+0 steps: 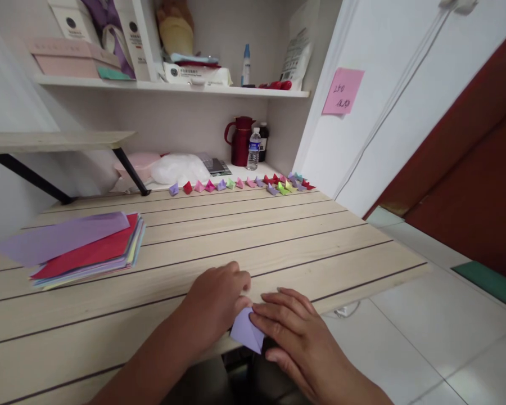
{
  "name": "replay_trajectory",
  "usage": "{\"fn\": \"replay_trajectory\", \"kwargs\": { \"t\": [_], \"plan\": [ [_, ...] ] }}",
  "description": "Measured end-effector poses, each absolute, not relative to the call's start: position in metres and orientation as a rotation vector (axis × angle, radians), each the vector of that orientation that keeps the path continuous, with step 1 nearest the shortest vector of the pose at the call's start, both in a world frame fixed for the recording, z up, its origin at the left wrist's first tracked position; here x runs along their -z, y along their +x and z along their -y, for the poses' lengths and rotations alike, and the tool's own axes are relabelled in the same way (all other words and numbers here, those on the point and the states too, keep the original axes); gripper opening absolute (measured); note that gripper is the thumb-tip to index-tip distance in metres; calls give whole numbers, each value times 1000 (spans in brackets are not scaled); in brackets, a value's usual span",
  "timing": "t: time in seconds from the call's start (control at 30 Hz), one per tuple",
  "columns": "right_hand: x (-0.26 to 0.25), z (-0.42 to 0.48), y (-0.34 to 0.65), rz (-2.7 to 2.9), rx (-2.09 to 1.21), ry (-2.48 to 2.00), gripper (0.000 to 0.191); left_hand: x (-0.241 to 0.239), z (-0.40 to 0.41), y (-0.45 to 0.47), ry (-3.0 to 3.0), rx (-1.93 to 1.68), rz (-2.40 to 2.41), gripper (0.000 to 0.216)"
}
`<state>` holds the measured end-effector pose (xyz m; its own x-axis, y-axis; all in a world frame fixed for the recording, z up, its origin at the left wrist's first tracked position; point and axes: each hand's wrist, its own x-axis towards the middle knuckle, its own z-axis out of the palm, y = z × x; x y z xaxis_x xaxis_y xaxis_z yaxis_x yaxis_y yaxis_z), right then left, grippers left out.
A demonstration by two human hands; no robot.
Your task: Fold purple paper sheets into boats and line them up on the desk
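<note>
A small folded piece of light purple origami paper [247, 331] lies at the table's front edge, its lower corner reaching past the edge. My left hand [214, 301] is closed, fingers curled, with its thumb against the paper's upper left corner. On the paper's right side rest the fingertips of my right hand [293, 332], whose fingers are stretched out and fairly flat. A crease line runs across the paper near my right index finger. The part of the paper beneath my fingers is hidden.
A paper stack [96, 250] with a red sheet and a loose purple sheet [63, 239] lies on the left. Along the back stand several small folded paper boats [209, 185]. Behind them are a red thermos jug [241, 140] and a water bottle [253, 151]. A small raised shelf [59, 140] stands back left.
</note>
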<state>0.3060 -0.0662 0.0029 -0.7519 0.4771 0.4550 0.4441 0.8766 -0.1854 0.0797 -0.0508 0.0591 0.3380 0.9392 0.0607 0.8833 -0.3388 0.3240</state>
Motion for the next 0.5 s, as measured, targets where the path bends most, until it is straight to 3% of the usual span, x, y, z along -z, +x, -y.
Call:
{"fn": "replay_trajectory", "kwargs": {
  "t": [0.1, 0.23, 0.4, 0.5],
  "plan": [
    [-4, 68, 306, 2567, -84, -697, 52, -44, 68, 67, 2442, -535, -1866, 34],
    [-4, 72, 304, 2533, -95, -742, 51, -10, 110, 55, 2850, -1072, -1938, 32],
    [0, 75, 304, 2517, -81, -748, 53, 23, 136, 75, 3073, -1182, -1790, 33],
    [4, 73, 305, 2528, -61, -724, 53, 25, 131, 83, 3195, -1017, -1703, 34]
  ]
}}
